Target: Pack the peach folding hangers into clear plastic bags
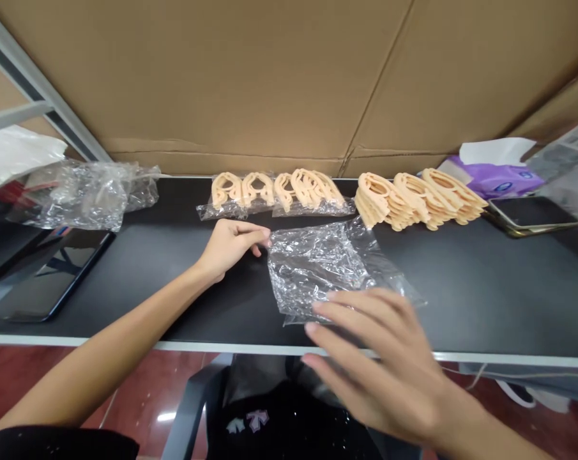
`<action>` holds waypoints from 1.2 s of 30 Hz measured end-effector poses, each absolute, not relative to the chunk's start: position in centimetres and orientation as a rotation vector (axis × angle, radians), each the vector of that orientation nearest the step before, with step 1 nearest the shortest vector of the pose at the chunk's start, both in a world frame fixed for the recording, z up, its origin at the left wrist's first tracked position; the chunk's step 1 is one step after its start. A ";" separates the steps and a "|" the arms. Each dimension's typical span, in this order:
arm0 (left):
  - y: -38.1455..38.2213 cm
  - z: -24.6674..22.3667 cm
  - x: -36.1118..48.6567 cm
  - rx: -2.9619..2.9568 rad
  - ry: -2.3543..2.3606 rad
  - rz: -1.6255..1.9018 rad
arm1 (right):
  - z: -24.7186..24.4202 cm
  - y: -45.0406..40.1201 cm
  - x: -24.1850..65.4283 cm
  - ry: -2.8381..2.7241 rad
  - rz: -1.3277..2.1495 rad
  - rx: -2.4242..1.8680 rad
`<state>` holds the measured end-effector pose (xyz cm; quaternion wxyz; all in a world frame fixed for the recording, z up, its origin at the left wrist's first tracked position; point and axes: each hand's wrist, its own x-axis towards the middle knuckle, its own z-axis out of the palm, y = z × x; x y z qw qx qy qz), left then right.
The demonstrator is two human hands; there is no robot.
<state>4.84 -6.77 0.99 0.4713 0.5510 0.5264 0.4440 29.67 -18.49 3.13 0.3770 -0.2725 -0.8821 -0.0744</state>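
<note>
A crinkled clear plastic bag [317,255] lies flat on the black table [480,287] in front of me. My left hand [234,246] pinches the bag's left edge between thumb and fingers. Over the bag's near right part hovers my right hand [379,358], its fingers spread and holding nothing. Behind the bag, peach-coloured plastic pieces [308,188] rest in clear bags in a row. To their right, stacks of loose peach pieces [413,198] lean over one another.
Clear bags [87,191] are heaped at the back left, with a dark phone [59,275] before them. A purple tissue pack [499,176] and another phone [532,212] are at the right. Cardboard [245,76] stands behind the table.
</note>
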 end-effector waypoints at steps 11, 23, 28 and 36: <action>-6.9 0.9 5.1 1.229 1.293 1.205 | -0.8 -17.6 27.1 -2.137 -0.444 -0.609; -7.0 1.8 5.1 1.073 1.372 1.246 | -1.6 -18.2 27.3 -2.199 -0.398 -0.546; -6.9 1.9 4.9 1.064 1.423 1.173 | -0.8 -18.1 26.4 -2.243 -0.325 -0.485; -7.0 1.2 4.1 1.390 1.528 1.159 | -0.8 -18.5 25.2 -2.318 -0.206 -0.446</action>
